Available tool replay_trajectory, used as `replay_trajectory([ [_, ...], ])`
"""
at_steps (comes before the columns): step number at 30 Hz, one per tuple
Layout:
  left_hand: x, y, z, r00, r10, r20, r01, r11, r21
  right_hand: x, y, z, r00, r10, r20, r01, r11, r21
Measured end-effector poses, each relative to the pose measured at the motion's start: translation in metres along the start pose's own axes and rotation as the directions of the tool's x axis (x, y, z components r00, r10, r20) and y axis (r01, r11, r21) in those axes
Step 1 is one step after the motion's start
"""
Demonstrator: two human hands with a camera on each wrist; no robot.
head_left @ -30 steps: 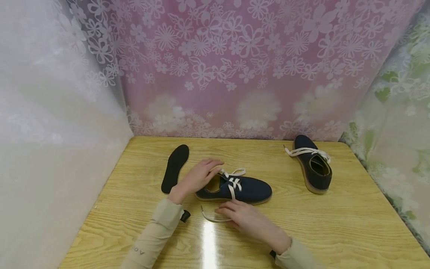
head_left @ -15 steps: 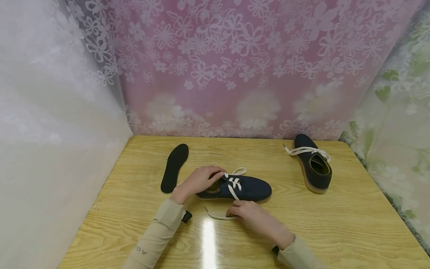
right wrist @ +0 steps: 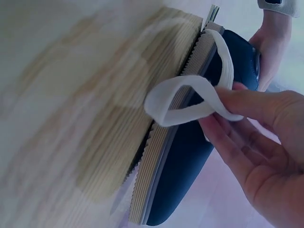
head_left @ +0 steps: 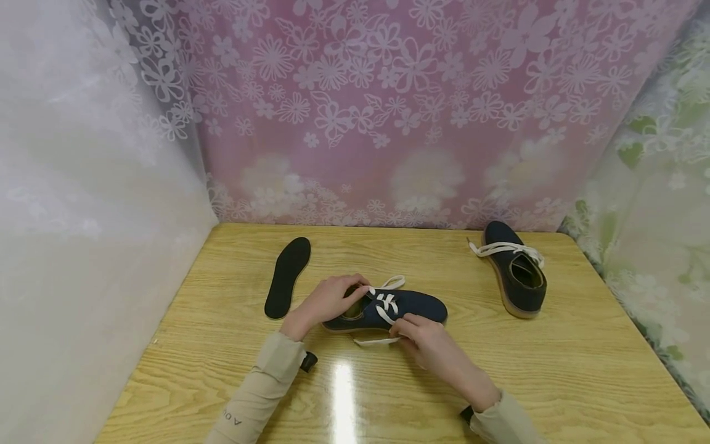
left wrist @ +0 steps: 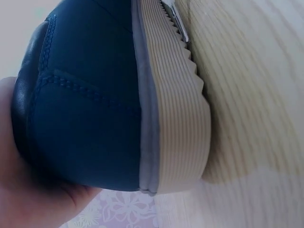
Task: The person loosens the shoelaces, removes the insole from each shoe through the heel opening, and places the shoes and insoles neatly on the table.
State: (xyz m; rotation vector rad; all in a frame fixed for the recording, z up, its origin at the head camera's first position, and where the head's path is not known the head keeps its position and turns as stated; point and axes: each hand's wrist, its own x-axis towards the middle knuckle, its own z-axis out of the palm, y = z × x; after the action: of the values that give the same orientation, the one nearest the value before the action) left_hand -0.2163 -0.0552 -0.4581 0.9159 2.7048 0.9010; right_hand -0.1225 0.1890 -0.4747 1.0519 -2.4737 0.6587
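Note:
A navy shoe [head_left: 424, 306] with a tan sole and white laces lies on the table, toe to the right. My left hand [head_left: 331, 298] holds it at the opening, fingertips at the far collar near the tongue. The left wrist view shows the heel [left wrist: 90, 128] close up, with part of that hand curled against the far side. In front of the shoe, my right hand [head_left: 432, 345] pinches a white shoelace [right wrist: 159, 102] between thumb and fingers. The lace bends into a loop there, and its loose end [head_left: 374, 341] trails left. Another lace loop [head_left: 395, 282] lies behind the shoe.
A second navy shoe [head_left: 524, 296], its white laces loose on top, stands at the back right of the wooden table [head_left: 582, 370]. A black insole [head_left: 287, 277] lies at the back left. Floral curtains [head_left: 355, 123] rise behind and beside the table.
My right hand has closed on the near lace and moved up and right toward the shoe, drawing the loose end along. My left hand has settled lower onto the shoe's opening.

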Motion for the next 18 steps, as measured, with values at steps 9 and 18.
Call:
replay_trajectory([
  [9,-0.009,0.014,0.009,0.997,-0.049,-0.056,0.05,0.999,0.014,0.002,0.006,0.003,0.993,0.067,-0.099,-0.074,0.995,-0.071],
  [18,-0.02,0.033,0.015,0.993,-0.06,-0.106,0.068,0.995,0.071,0.007,0.022,0.0,0.988,0.121,-0.097,-0.13,0.987,-0.093],
])
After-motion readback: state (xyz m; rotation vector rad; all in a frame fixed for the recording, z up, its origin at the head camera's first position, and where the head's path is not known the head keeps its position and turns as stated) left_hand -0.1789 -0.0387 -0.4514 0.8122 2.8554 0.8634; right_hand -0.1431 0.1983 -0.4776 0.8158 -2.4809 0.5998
